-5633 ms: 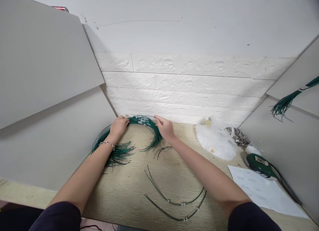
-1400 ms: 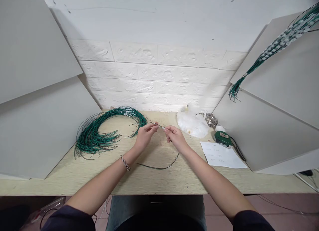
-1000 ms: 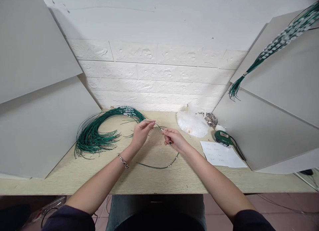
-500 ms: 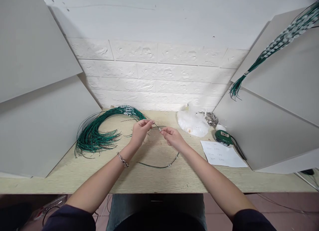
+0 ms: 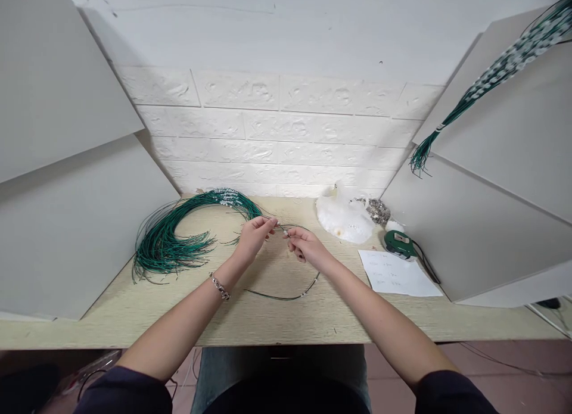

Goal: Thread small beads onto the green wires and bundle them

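My left hand (image 5: 254, 236) and my right hand (image 5: 302, 246) meet above the middle of the wooden table (image 5: 277, 318), both pinched on a thin green wire (image 5: 286, 230) with small white beads. The fingertips nearly touch around the wire's end. Another green wire (image 5: 286, 296) curves on the table just under my right wrist. A large bundle of green wires (image 5: 179, 235) with white beads near its top lies in an arc to the left of my left hand.
A white fluffy heap (image 5: 343, 221) and a pile of small silver parts (image 5: 379, 208) sit at the back right. A green tool (image 5: 400, 243) with a black cord lies beside a sheet of paper (image 5: 395, 273). Grey boards (image 5: 80, 223) flank both sides; another wire bundle (image 5: 482, 80) hangs at the upper right.
Earlier both hands were on the big bundle at the back. Over the last second they stay together at the centre, fingers shifting slightly on the thin wire.
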Available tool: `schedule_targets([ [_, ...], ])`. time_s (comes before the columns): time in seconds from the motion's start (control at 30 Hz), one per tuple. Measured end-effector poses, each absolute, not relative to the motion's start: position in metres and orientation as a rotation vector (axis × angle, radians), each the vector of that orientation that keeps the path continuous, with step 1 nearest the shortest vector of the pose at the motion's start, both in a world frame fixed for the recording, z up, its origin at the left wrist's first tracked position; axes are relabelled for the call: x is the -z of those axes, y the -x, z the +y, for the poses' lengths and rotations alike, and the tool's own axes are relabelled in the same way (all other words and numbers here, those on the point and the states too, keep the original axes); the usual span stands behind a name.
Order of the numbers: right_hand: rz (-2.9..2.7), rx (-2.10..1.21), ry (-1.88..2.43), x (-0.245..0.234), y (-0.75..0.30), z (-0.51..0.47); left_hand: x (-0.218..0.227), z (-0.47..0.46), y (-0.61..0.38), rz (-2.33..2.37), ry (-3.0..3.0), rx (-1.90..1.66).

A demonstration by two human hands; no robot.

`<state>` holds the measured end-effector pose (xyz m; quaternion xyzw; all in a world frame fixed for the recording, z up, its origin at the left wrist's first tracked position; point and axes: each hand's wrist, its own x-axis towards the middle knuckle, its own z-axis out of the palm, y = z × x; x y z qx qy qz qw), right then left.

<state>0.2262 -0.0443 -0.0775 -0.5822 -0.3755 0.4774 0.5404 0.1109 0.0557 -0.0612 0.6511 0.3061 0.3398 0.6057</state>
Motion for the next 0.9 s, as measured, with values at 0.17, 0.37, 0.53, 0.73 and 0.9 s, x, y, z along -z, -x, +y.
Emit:
schedule_targets([
  [0.17,-0.928,-1.007,1.388,0.080,-0.226,-0.044,0.064,0.055,-0.111,0.672,-1.503,-0.746],
  [0.37,-0.983,-0.870,1.420,0.093,-0.231,-0.039,0.062,0.055,-0.110,0.690,-1.497,-0.745],
  [0.53,-0.998,-0.858,1.427,0.093,-0.232,-0.039,0.061,0.054,-0.110,0.715,-1.555,-0.689],
  [0.73,-0.989,-0.856,1.443,0.088,-0.229,-0.042,0.063,0.055,-0.110,0.689,-1.532,-0.678],
  [0.9,-0.987,-0.854,1.426,0.087,-0.226,-0.043,0.066,0.055,-0.110,0.671,-1.460,-0.640],
])
